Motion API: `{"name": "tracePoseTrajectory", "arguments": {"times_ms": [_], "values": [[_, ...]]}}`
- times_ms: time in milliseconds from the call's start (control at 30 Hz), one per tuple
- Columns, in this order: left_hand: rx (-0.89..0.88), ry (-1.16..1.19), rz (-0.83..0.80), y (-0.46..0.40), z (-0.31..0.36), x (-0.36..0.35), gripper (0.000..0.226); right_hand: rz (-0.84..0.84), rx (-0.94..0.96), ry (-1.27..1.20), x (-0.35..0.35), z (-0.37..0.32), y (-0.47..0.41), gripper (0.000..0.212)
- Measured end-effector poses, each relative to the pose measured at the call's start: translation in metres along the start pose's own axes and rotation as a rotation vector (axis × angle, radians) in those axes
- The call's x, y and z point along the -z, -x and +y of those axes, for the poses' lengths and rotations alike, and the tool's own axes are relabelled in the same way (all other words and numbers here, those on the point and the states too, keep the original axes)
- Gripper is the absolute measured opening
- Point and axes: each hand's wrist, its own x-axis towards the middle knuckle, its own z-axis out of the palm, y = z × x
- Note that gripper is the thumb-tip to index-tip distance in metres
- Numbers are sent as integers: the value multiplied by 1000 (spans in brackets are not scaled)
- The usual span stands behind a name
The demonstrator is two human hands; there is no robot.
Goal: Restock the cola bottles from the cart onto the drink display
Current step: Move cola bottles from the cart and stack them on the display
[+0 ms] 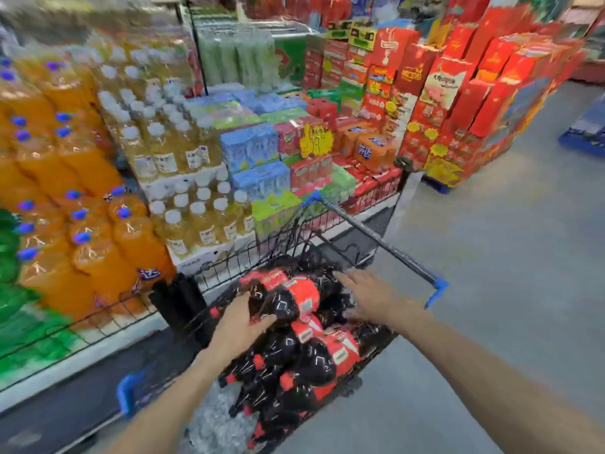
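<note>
Stacked drink display [108,178] fills your ten o'clock, and you reach into the cart [386,247] at six — your left hand [240,326] gripping a top cola bottle [281,299] to lift it, your right hand [376,298] flat-fingered, apparently steadying the pile.

No legible text on any packaging.
</note>
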Motion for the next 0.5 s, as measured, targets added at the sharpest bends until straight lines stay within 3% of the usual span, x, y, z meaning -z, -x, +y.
{"name": "tracePoseTrajectory", "arguments": {"times_ms": [100, 233, 267, 400, 500], "values": [[231, 303, 64, 11, 8, -17, 82, 5, 108, -5, -9, 25, -29, 106], [562, 659, 164, 5, 16, -45, 108, -25, 253, 32, -13, 42, -72, 108], [618, 767, 194, -1, 17, -50, 106, -40, 272, 46, -12, 46, -86, 110], [724, 1267, 259, -22, 40, -67, 40, -114, 328, 107, -27, 57, -126, 120], [726, 1497, 414, -38, 47, -83, 47, -196, 360, 171, -39, 64, -145, 127]]}}
